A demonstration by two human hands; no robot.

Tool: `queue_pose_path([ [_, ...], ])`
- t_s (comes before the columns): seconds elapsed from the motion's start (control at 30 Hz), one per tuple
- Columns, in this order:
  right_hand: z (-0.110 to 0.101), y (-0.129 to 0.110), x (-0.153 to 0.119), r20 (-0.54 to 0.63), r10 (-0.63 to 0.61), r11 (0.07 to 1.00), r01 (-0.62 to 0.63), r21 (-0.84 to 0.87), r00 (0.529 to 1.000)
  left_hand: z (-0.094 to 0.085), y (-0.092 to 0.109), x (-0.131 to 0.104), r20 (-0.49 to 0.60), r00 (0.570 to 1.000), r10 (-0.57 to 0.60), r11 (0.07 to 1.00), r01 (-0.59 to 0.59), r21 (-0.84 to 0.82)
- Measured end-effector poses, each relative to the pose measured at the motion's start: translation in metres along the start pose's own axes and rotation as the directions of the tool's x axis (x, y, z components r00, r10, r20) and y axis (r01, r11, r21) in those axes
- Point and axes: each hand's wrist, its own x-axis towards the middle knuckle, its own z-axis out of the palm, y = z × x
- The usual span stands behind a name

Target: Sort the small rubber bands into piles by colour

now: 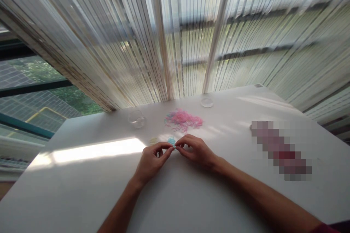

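Observation:
My left hand (153,158) and my right hand (197,150) meet over the white table, thumb and forefinger of each pinched together. Between the fingertips is something tiny and pale blue, too small to name. Just behind the fingers lies a small light-blue pile (171,140), with a faint yellowish pile (153,141) to its left. Farther back spreads a larger heap of thin pink strands (183,119), with some bluish ones at its left side.
A clear round container (137,120) stands at the back left and a clear shallow dish (207,102) at the back edge. A pixelated reddish shape (281,151) lies on the right of the white table (90,189). Striped curtains (142,43) hang behind.

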Motion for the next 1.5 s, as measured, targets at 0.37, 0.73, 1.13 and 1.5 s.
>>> queue_pose_path([
  [0.37, 0.000, 0.002, 0.000, -0.013, 0.028, 1.000, -0.028, 0.005, 1.000, 0.000, -0.001, 0.001, 0.008, 0.997, 0.072, 0.988, -0.072, 0.137],
  [0.73, 0.002, 0.003, 0.001, -0.047, 0.101, 0.990, -0.096, 0.099, 0.994, -0.017, 0.003, 0.012, 0.124, 0.978, 0.168, 0.898, -0.203, 0.390],
  [1.13, 0.002, 0.012, 0.003, -0.101, 0.215, 0.967, -0.197, 0.161, 0.971, -0.018, -0.006, 0.049, 0.136, 0.989, 0.051, 0.838, -0.116, 0.533],
  [1.5, 0.001, 0.012, 0.003, -0.101, 0.267, 0.949, -0.244, 0.198, 0.958, -0.017, -0.001, 0.047, 0.162, 0.986, -0.040, 0.796, -0.066, 0.602],
])
